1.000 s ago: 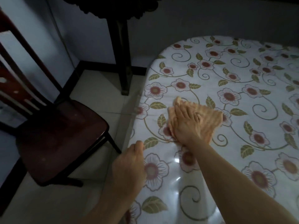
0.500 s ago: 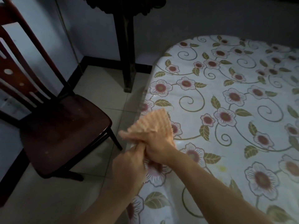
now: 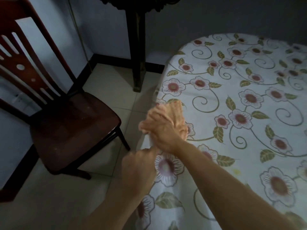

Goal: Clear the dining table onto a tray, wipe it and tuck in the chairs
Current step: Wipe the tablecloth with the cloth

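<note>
While your right hand [image 3: 163, 135] clamps the peach waffle-weave cloth [image 3: 167, 113] at centre frame (left hand [image 3: 139, 165] curled, grip unclear), crumbs may fall off the floral-clothed table [image 3: 240, 100] edge.

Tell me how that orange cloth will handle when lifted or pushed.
The orange cloth looks floppy: it bunches and folds in the right hand. Probably light, since one hand holds it. Its ribbed weave likely grips rather than slides on the tablecloth.

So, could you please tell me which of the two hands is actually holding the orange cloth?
The right hand grips the orange cloth, bunched at the table edge. The left hand sits lower, nearer the chair, only touching the right wrist.
</note>
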Action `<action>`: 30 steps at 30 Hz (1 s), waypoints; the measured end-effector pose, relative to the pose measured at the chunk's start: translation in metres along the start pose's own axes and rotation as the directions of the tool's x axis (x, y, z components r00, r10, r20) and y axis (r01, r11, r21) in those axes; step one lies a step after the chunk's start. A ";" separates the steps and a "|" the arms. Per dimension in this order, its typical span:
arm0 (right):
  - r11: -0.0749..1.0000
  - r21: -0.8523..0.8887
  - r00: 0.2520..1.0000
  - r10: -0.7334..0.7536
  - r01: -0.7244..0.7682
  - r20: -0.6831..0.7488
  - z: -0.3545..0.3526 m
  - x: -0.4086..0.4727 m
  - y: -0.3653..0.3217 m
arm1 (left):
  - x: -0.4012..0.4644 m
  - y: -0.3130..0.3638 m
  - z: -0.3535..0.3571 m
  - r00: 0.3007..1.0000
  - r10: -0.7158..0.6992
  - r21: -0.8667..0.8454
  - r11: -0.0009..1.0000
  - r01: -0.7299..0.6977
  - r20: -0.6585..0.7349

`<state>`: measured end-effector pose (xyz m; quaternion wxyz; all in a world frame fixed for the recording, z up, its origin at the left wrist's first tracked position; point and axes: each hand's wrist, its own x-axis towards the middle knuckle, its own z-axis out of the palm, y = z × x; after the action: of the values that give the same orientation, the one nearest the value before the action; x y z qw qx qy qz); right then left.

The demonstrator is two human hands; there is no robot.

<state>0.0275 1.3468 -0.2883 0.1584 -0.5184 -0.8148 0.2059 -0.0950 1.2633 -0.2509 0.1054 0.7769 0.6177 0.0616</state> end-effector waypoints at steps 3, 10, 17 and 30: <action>0.989 0.134 0.995 -0.076 0.067 0.064 0.006 -0.034 -0.021 | -0.009 -0.003 -0.006 0.992 0.106 0.019 0.994 -0.105 -0.061; 0.996 -0.088 0.993 0.036 -0.026 0.117 0.018 -0.078 -0.048 | -0.045 -0.009 0.000 0.982 0.190 0.035 0.981 -0.190 0.016; 0.877 -0.267 0.915 0.397 -0.400 -0.069 0.002 -0.124 -0.012 | -0.035 0.003 -0.005 0.987 0.114 0.165 0.977 -0.132 0.113; 0.532 0.007 0.501 0.801 -0.847 -0.328 -0.073 -0.247 0.056 | -0.061 0.028 0.020 0.957 -0.018 0.144 0.989 -0.025 0.291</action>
<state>0.2079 1.1556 -0.2641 0.1180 -0.8789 -0.4480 0.1138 -0.0784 1.1964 -0.2615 0.1381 0.7841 0.5970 -0.0988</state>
